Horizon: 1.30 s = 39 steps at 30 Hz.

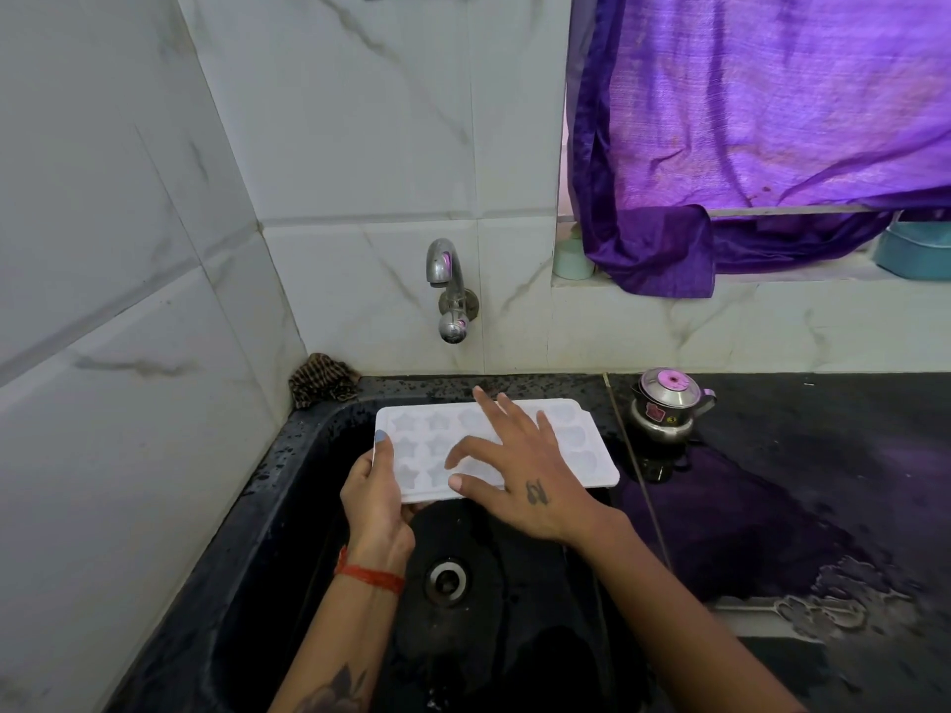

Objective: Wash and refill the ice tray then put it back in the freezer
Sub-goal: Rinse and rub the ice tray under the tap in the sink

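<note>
**Operator A:** Status of the current step?

**Operator B:** Washing stage, by my judgement. The ice tray (pixel 576 445) is held level over the far part of the black sink (pixel 288 486), cavities up, below and nearer than the tap (pixel 446 280). No water stream is visible from the spout, and whether the cavities hold water cannot be told.

**Operator A:** Hand positions?

**Operator B:** The left hand (pixel 375 499) clamps the tray's left short edge, thumb on top of the rim, remaining fingers hidden underneath. The right hand (pixel 514 470) lies flat above the tray's middle, fingers spread and extended toward the left and far side, palm down. It grips nothing; it appears to rest on or hover just over the cavities, consistent with rubbing them clean.

**Operator A:** Requirement for the next move?

**Operator B:** Probably water. The tap knob sits on the far wall, beyond the tray, so the right hand would need to lift clear and reach it while the left keeps the tray level. The tray's right end sits near the wet desk (pixel 772 506) and a small steel kettle (pixel 666 406); keep clearance there.
</note>
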Each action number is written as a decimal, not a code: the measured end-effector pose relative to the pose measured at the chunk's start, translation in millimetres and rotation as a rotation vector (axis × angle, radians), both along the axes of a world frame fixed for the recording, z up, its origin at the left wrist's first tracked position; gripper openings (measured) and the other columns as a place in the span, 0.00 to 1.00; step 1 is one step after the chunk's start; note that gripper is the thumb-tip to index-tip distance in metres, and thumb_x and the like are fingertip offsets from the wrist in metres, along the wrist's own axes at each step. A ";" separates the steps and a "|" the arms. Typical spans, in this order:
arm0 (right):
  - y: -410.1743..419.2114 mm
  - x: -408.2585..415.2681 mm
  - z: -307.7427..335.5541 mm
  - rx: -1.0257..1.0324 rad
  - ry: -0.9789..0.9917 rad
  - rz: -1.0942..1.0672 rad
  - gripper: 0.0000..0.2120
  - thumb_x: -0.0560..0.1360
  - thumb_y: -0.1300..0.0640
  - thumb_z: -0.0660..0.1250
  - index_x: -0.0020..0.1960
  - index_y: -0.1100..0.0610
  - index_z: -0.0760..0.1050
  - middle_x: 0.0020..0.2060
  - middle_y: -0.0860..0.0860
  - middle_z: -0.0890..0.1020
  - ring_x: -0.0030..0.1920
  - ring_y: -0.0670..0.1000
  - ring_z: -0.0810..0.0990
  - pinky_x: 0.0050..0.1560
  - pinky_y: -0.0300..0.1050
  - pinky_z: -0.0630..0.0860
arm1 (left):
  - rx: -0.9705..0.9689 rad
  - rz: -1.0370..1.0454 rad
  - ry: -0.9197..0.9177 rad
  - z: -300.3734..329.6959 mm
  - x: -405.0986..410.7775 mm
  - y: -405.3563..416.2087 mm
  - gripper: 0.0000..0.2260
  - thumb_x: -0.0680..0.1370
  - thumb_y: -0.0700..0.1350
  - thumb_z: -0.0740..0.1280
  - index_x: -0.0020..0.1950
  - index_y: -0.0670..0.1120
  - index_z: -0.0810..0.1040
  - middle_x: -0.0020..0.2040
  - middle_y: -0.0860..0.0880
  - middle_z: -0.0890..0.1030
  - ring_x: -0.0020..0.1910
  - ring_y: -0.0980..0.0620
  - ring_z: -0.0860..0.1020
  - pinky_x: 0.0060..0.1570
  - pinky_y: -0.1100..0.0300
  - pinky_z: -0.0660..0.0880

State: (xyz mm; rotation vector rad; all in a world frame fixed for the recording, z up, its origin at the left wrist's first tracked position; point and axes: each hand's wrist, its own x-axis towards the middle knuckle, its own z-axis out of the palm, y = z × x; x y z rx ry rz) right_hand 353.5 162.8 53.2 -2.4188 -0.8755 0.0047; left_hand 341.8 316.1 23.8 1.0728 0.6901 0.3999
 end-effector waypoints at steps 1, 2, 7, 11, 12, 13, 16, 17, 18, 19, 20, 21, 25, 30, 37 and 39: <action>2.6 0.0 -0.2 -0.032 0.002 -0.001 0.12 0.78 0.40 0.58 0.56 0.42 0.75 0.78 0.47 0.44 0.77 0.51 0.40 0.73 0.60 0.35 | -0.005 -0.003 0.000 0.4 0.1 -0.6 0.10 0.79 0.51 0.64 0.45 0.46 0.77 0.46 0.44 0.81 0.40 0.48 0.80 0.37 0.55 0.78; 5.1 0.1 -1.1 -0.069 0.006 -0.002 0.13 0.78 0.39 0.57 0.57 0.41 0.75 0.78 0.48 0.44 0.77 0.52 0.39 0.73 0.61 0.34 | -0.007 -0.007 -0.001 0.7 0.3 -1.2 0.10 0.79 0.51 0.63 0.45 0.45 0.76 0.46 0.44 0.81 0.39 0.48 0.80 0.37 0.55 0.78; 12.7 -0.1 -5.5 -0.133 0.018 0.013 0.16 0.78 0.39 0.56 0.61 0.39 0.75 0.78 0.48 0.42 0.77 0.53 0.38 0.72 0.62 0.33 | -0.018 -0.021 0.002 2.5 -0.6 -2.3 0.11 0.80 0.52 0.63 0.50 0.44 0.76 0.44 0.45 0.81 0.36 0.49 0.79 0.26 0.62 0.77; 11.2 -0.2 -5.7 -0.139 0.013 0.006 0.14 0.78 0.39 0.56 0.56 0.41 0.75 0.78 0.49 0.43 0.77 0.54 0.39 0.73 0.62 0.33 | -0.030 -0.023 0.008 2.0 -0.7 -3.3 0.13 0.80 0.52 0.63 0.54 0.43 0.76 0.45 0.44 0.82 0.37 0.49 0.80 0.26 0.61 0.77; 11.0 -0.4 -6.6 -0.151 -0.001 0.001 0.14 0.78 0.39 0.55 0.56 0.42 0.75 0.78 0.50 0.43 0.77 0.54 0.39 0.73 0.62 0.34 | -0.029 -0.023 0.009 2.0 -0.7 -3.8 0.13 0.80 0.52 0.63 0.54 0.43 0.76 0.45 0.44 0.82 0.37 0.49 0.80 0.25 0.62 0.77; 11.1 -0.9 -7.9 -0.163 -0.014 -0.006 0.14 0.78 0.39 0.55 0.55 0.43 0.74 0.78 0.50 0.44 0.77 0.55 0.39 0.73 0.63 0.35 | -0.029 -0.021 0.005 2.5 -0.7 -4.4 0.13 0.80 0.52 0.63 0.54 0.43 0.76 0.45 0.45 0.82 0.37 0.49 0.80 0.24 0.63 0.77; 11.5 -1.6 -11.2 -0.172 -0.036 -0.015 0.14 0.79 0.39 0.54 0.57 0.42 0.73 0.78 0.51 0.44 0.77 0.55 0.39 0.73 0.63 0.35 | -0.028 -0.015 -0.012 3.9 -1.0 -4.9 0.12 0.80 0.51 0.63 0.53 0.43 0.76 0.43 0.45 0.82 0.36 0.49 0.80 0.23 0.63 0.77; 11.6 -1.6 -11.6 -0.167 -0.037 -0.013 0.15 0.79 0.39 0.54 0.58 0.41 0.73 0.78 0.51 0.44 0.77 0.55 0.40 0.73 0.63 0.35 | -0.027 -0.015 -0.013 4.1 -1.1 -4.8 0.12 0.80 0.51 0.63 0.52 0.43 0.76 0.43 0.45 0.82 0.36 0.49 0.80 0.24 0.63 0.77; 11.6 -1.3 -11.6 -0.162 -0.036 -0.010 0.15 0.79 0.38 0.54 0.59 0.40 0.73 0.78 0.50 0.44 0.77 0.55 0.39 0.73 0.63 0.35 | -0.024 -0.016 -0.011 3.7 -1.3 -4.5 0.11 0.80 0.51 0.63 0.52 0.43 0.77 0.43 0.45 0.82 0.36 0.49 0.80 0.24 0.62 0.77; 11.8 -1.1 -11.2 -0.160 -0.031 -0.005 0.15 0.79 0.38 0.54 0.60 0.39 0.73 0.78 0.50 0.43 0.77 0.55 0.39 0.73 0.63 0.35 | -0.019 -0.016 -0.007 3.1 -1.4 -4.4 0.11 0.80 0.51 0.63 0.50 0.44 0.77 0.43 0.46 0.81 0.36 0.50 0.79 0.25 0.63 0.77; 11.9 -0.7 -10.5 -0.157 -0.021 -0.001 0.15 0.79 0.39 0.54 0.60 0.39 0.73 0.78 0.49 0.43 0.77 0.55 0.39 0.73 0.63 0.35 | -0.015 -0.014 -0.003 2.4 -1.4 -3.9 0.10 0.80 0.51 0.63 0.48 0.45 0.77 0.43 0.46 0.81 0.36 0.50 0.79 0.25 0.63 0.76; 11.9 -0.5 -9.7 -0.151 -0.009 0.002 0.15 0.78 0.39 0.54 0.60 0.38 0.74 0.78 0.49 0.43 0.77 0.54 0.39 0.73 0.62 0.34 | -0.014 -0.013 -0.001 2.0 -1.4 -3.8 0.10 0.80 0.51 0.63 0.47 0.45 0.76 0.42 0.46 0.81 0.36 0.50 0.79 0.25 0.63 0.76; 10.9 -0.1 -7.9 -0.139 0.021 0.005 0.14 0.78 0.39 0.56 0.58 0.39 0.75 0.78 0.49 0.43 0.77 0.53 0.39 0.73 0.61 0.34 | -0.023 -0.014 0.002 -0.5 -1.0 -2.9 0.10 0.79 0.52 0.63 0.47 0.46 0.76 0.44 0.46 0.82 0.37 0.49 0.80 0.29 0.60 0.77; 10.5 -1.5 -11.5 -0.138 0.009 -0.009 0.13 0.78 0.39 0.56 0.54 0.43 0.74 0.78 0.50 0.44 0.77 0.54 0.40 0.73 0.61 0.34 | -0.040 -0.021 -0.021 -1.9 -1.5 -3.7 0.10 0.79 0.52 0.63 0.46 0.45 0.76 0.42 0.46 0.82 0.36 0.49 0.80 0.27 0.61 0.77; 16.9 -3.8 -8.2 -0.088 -0.027 0.047 0.13 0.79 0.43 0.57 0.63 0.43 0.68 0.78 0.49 0.43 0.77 0.54 0.41 0.73 0.63 0.37 | -0.055 -0.041 -0.042 -3.8 -2.3 -4.2 0.10 0.79 0.51 0.64 0.45 0.45 0.77 0.40 0.46 0.81 0.35 0.50 0.78 0.24 0.63 0.75; 21.6 -4.5 -8.0 -0.118 -0.041 0.066 0.15 0.79 0.41 0.56 0.64 0.42 0.68 0.78 0.49 0.43 0.77 0.54 0.40 0.73 0.63 0.36 | -0.064 -0.055 -0.050 -3.4 -2.3 -6.2 0.10 0.79 0.51 0.64 0.45 0.45 0.77 0.41 0.46 0.81 0.36 0.49 0.79 0.31 0.60 0.76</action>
